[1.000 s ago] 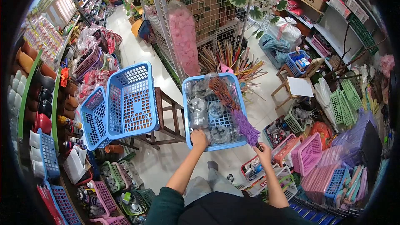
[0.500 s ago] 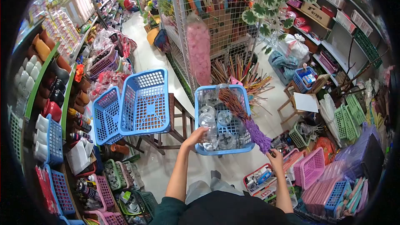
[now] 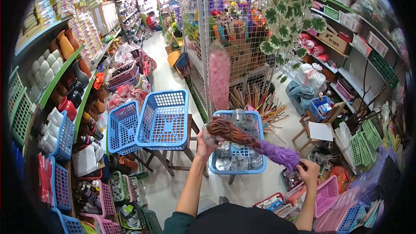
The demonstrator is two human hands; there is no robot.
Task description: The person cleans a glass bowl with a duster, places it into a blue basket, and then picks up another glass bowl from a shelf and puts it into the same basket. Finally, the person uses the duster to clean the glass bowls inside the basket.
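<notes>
"Where does your camera sit?"
"On your head, facing forward and down, close above your left hand [image 3: 204, 148], your right hand [image 3: 309, 172] and the filled basket's near rim [image 3: 237, 171]."
"How far does your view run?"
"Beyond its far rim, wide and curved, up the aisle [image 3: 157, 67]."

Shop, probably craft/floral/housewares. Narrow tiled aisle between packed shelves: vases [image 3: 66, 44] on the left, an open carton [image 3: 334, 41] and small baskets [image 3: 331, 13] on the right. Wire-grid rack [image 3: 242, 21] mid-floor, goods behind it. Bundle of sticks [image 3: 264, 108] by its base. Stock crowds the floor edges too.
</notes>
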